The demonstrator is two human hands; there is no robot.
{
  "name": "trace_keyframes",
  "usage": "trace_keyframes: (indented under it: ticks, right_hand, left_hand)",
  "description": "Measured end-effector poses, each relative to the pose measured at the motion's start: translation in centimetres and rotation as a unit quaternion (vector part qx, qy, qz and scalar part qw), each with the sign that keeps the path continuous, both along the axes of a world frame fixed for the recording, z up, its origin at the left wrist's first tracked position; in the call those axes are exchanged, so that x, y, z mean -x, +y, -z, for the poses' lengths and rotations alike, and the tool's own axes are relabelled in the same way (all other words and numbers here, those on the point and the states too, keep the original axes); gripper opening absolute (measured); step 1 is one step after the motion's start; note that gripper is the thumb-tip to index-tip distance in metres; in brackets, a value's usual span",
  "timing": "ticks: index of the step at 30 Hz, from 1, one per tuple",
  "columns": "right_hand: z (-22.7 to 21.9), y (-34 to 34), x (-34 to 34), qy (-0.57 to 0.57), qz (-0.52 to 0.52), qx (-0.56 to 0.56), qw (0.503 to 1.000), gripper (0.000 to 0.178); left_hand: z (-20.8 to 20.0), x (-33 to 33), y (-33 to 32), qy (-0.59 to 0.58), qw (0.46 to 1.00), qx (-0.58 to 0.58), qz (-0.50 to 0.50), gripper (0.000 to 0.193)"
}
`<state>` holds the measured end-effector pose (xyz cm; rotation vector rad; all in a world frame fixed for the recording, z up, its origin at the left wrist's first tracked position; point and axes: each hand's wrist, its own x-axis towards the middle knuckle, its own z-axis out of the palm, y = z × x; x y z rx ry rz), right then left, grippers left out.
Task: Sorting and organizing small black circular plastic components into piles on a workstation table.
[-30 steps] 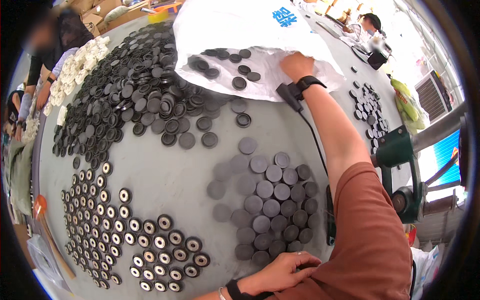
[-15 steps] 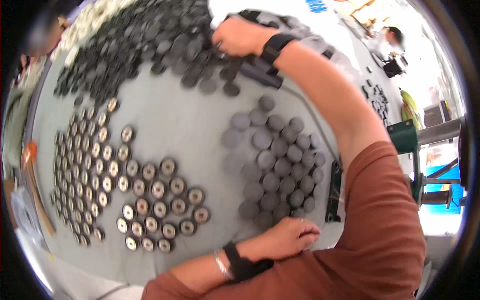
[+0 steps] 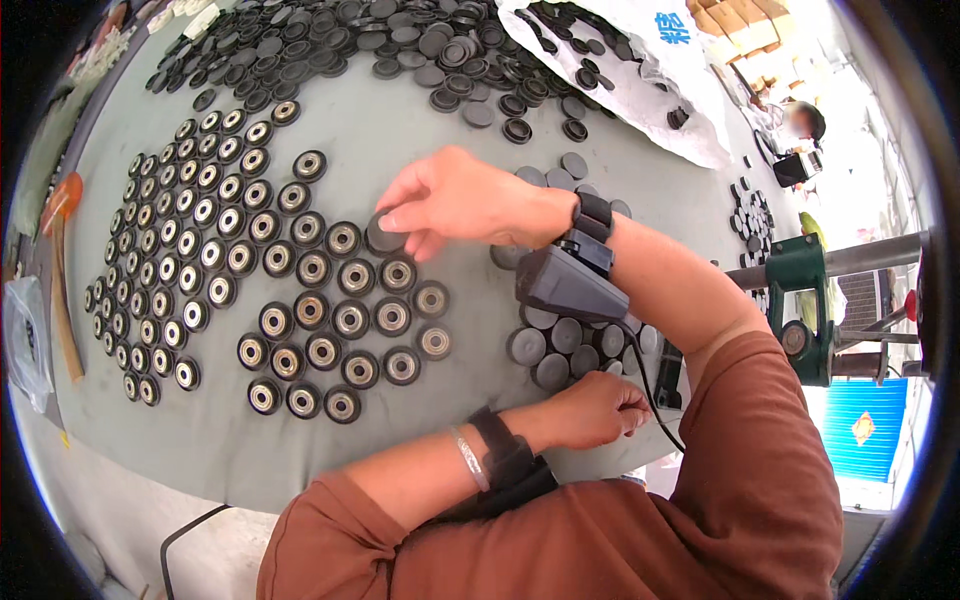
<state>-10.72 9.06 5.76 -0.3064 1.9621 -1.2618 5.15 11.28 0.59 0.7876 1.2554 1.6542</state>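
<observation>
My right hand (image 3: 450,205) reaches across the middle of the table, thumb and fingers pinching a round dark grey cap (image 3: 383,236). The cap is just over the right edge of a group of black round parts with metal bearing centres (image 3: 352,319), laid out in loose rows. At the near right, my left hand (image 3: 590,410) has its fingers curled; what they hold, if anything, is hidden. Beside it lie flat grey caps (image 3: 551,370) packed together, partly covered by my right forearm and the black device strapped to its wrist.
A heap of black caps (image 3: 290,45) covers the far side, beside a white sack (image 3: 650,110) with more caps. An orange-headed mallet (image 3: 62,210) and a clear plastic bag (image 3: 28,340) lie at the left edge. A green metal fixture (image 3: 800,310) stands right. Another person sits far right.
My right hand has come back from the far cap heap toward the bearing parts, and a grey cap now shows in its fingers. My left hand stays beside the grey caps. The view has shifted.
</observation>
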Motion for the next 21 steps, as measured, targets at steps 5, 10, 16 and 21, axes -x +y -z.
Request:
trace_keyframes:
  ticks: [5,10,16,21]
  right_hand:
    - [-0.4,-1.1,0.1,0.015,-0.006,-0.037,0.999,0.024]
    - [0.1,-1.1,0.4,0.036,-0.024,-0.069,0.997,0.024]
    - [1.3,-0.6,0.5,0.089,-0.038,-0.023,0.995,0.022]
    - [0.3,-0.5,0.6,0.170,-0.067,-0.106,0.977,0.034]
  left_hand:
    - [-0.4,0.2,-0.3,0.001,1.000,0.021,0.002,0.021]
    - [-0.2,0.1,-0.1,0.005,1.000,0.013,-0.004,0.020]
    - [0.3,0.0,0.2,-0.019,1.000,0.005,-0.005,0.018]
    - [-0.6,0.1,-0.2,0.009,1.000,0.016,0.003,0.018]
